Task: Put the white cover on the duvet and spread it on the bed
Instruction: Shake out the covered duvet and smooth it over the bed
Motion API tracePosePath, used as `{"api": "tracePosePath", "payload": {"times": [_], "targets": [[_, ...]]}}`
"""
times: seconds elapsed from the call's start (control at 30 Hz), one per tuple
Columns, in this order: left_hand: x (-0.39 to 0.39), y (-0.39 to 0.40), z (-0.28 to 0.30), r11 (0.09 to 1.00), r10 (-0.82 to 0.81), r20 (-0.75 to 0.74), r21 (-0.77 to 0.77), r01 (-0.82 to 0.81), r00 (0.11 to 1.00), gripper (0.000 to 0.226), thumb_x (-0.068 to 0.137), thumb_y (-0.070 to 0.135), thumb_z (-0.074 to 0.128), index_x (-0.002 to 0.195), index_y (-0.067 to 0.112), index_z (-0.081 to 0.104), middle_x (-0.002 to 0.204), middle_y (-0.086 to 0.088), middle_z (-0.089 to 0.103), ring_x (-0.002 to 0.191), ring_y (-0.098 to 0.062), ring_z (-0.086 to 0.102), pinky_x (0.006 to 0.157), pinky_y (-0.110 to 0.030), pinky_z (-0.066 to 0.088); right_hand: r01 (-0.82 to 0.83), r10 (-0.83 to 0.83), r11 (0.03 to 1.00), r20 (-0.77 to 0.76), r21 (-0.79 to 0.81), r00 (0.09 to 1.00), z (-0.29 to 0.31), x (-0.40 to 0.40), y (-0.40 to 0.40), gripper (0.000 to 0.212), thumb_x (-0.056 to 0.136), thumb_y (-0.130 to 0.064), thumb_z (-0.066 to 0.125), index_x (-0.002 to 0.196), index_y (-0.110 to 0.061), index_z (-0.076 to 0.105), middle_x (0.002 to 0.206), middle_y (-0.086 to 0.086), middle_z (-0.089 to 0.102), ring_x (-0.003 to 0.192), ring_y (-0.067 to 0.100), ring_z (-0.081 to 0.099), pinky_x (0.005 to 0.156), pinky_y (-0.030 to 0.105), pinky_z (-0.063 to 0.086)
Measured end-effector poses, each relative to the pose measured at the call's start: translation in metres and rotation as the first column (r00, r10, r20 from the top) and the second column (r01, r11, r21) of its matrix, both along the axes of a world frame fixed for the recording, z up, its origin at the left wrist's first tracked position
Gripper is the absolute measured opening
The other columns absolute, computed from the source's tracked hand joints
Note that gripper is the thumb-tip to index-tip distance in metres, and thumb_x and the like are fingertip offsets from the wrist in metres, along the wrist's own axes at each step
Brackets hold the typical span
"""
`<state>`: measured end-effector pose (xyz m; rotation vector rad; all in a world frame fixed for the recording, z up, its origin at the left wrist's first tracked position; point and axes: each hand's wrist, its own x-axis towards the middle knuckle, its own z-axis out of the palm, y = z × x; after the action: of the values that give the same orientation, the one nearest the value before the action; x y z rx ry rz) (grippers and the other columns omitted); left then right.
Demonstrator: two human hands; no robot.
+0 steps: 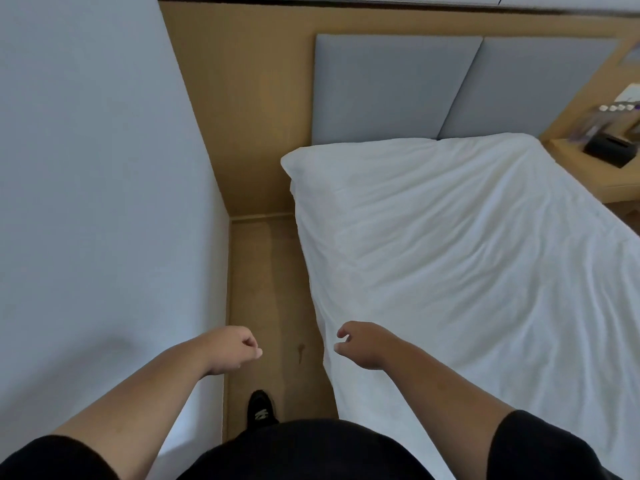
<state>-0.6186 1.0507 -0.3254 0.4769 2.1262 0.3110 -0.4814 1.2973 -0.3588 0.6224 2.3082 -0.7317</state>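
A white covered duvet [467, 258] lies spread over the bed, wrinkled, reaching the grey headboard [391, 88] and hanging down the bed's left side. My right hand [363, 344] hovers at that hanging left edge with loosely curled fingers, holding nothing that I can see. My left hand [232, 349] hangs over the floor strip beside the wall, fingers curled in, also empty. Both forearms reach forward from black short sleeves.
A narrow wooden floor strip [270, 289] runs between the white wall [104, 202] and the bed. My black shoe [261, 408] stands on it. A wooden bedside table [588, 171] with a dark box [609, 147] and small items sits at the far right.
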Motion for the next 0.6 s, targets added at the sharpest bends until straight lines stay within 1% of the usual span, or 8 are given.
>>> {"api": "tracePosePath", "payload": {"times": [0.03,0.1,0.17,0.27,0.37,0.43,0.5,0.6], "targets": [[-0.036,0.015,-0.001,1.0,-0.025,-0.008,-0.006,0.025,1.0,0.021,0.098,0.043,0.055,0.111,0.028,0.063,0.099,0.011,0.06,0.101,-0.01,0.061,0.08,-0.026,0.047,0.045,-0.045,0.999,-0.003,-0.002,0.999,0.0,-0.026,0.013,0.05,0.099,-0.047,0.049,0.143,-0.024,0.049,0.147,0.001,0.052,0.131,0.023,0.052,0.108,0.038,0.044],[-0.083,0.037,0.005,0.998,-0.063,-0.037,-0.015,0.063,0.997,0.019,0.098,0.042,0.055,0.108,0.028,0.063,0.094,0.011,0.06,0.099,-0.012,0.061,0.077,-0.026,0.046,0.115,-0.115,0.993,-0.023,-0.011,0.993,0.004,-0.054,0.03,0.05,0.098,-0.048,0.05,0.143,-0.024,0.049,0.146,0.001,0.053,0.13,0.023,0.052,0.108,0.038,0.043],[-0.131,0.067,0.015,0.993,-0.117,-0.063,-0.023,0.116,0.991,0.017,0.098,0.041,0.055,0.104,0.028,0.063,0.096,0.008,0.063,0.097,-0.012,0.062,0.077,-0.026,0.048,0.189,-0.19,0.981,-0.025,-0.035,0.982,0.007,-0.082,0.049,0.05,0.097,-0.047,0.05,0.142,-0.024,0.05,0.146,0.0,0.053,0.129,0.022,0.052,0.107,0.037,0.043],[-0.191,0.115,0.026,0.983,-0.181,-0.089,-0.016,0.181,0.979,0.014,0.098,0.038,0.054,0.101,0.027,0.063,0.097,0.003,0.067,0.091,-0.013,0.065,0.08,-0.029,0.054,0.271,-0.272,0.96,0.002,-0.063,0.962,0.011,-0.117,0.078,0.051,0.097,-0.049,0.05,0.143,-0.025,0.049,0.145,-0.001,0.053,0.129,0.021,0.051,0.106,0.035,0.043],[-0.252,0.166,0.022,0.972,-0.236,-0.102,-0.014,0.236,0.966,0.014,0.099,0.038,0.053,0.099,0.027,0.063,0.097,0.002,0.068,0.09,-0.013,0.067,0.081,-0.028,0.055,0.344,-0.343,0.937,0.019,-0.068,0.939,0.004,-0.161,0.119,0.051,0.095,-0.051,0.051,0.141,-0.028,0.051,0.142,-0.003,0.056,0.126,0.019,0.053,0.102,0.033,0.043],[-0.294,0.199,0.014,0.963,-0.268,-0.107,-0.023,0.268,0.957,0.015,0.1,0.038,0.051,0.098,0.027,0.062,0.099,0.002,0.068,0.091,-0.012,0.067,0.083,-0.029,0.056,0.377,-0.377,0.923,0.022,-0.078,0.926,-0.006,-0.201,0.15,0.049,0.094,-0.05,0.052,0.139,-0.029,0.053,0.138,-0.004,0.058,0.12,0.017,0.056,0.1,0.031,0.044],[-0.338,0.232,0.002,0.965,-0.264,-0.115,-0.022,0.263,0.958,0.017,0.1,0.039,0.051,0.098,0.027,0.062,0.099,0.002,0.069,0.092,-0.013,0.067,0.087,-0.033,0.057,0.394,-0.395,0.915,0.007,-0.093,0.919,-0.021,-0.25,0.183,0.048,0.094,-0.049,0.054,0.138,-0.029,0.054,0.136,-0.004,0.059,0.118,0.016,0.057,0.099,0.03,0.045],[-0.407,0.269,-0.015,0.979,-0.204,-0.133,-0.036,0.201,0.97,0.019,0.1,0.04,0.051,0.096,0.025,0.062,0.095,0.001,0.068,0.09,-0.014,0.066,0.089,-0.037,0.058,0.347,-0.347,0.932,0.019,-0.107,0.938,-0.043,-0.33,0.235,0.048,0.096,-0.049,0.053,0.139,-0.027,0.053,0.14,-0.002,0.057,0.124,0.018,0.055,0.101,0.03,0.043]]}}
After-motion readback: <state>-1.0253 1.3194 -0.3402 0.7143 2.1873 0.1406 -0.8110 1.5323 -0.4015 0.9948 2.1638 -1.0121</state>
